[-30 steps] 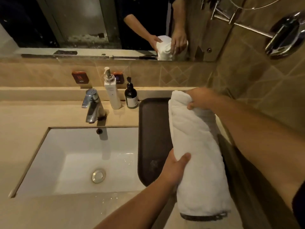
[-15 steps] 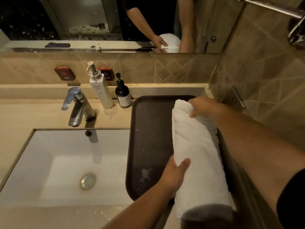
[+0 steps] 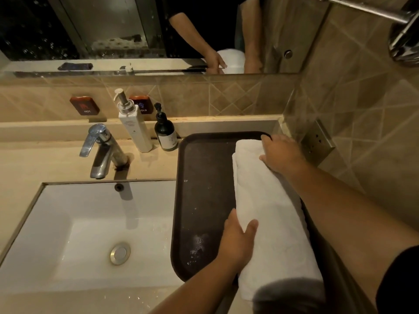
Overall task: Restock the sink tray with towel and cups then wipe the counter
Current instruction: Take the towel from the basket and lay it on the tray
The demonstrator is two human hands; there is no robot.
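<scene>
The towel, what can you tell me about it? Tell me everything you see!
The towel is white, fluffy-looking and rolled into a long thick bundle. It lies lengthwise along the right side of the dark tray, its near end reaching past the tray's front edge. The left hand grips it near the front and the right hand holds its far end.

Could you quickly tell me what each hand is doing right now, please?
Left hand: closed on the near part of the rolled white towel.
Right hand: closed on the towel's far end, over the dark tray.
</scene>
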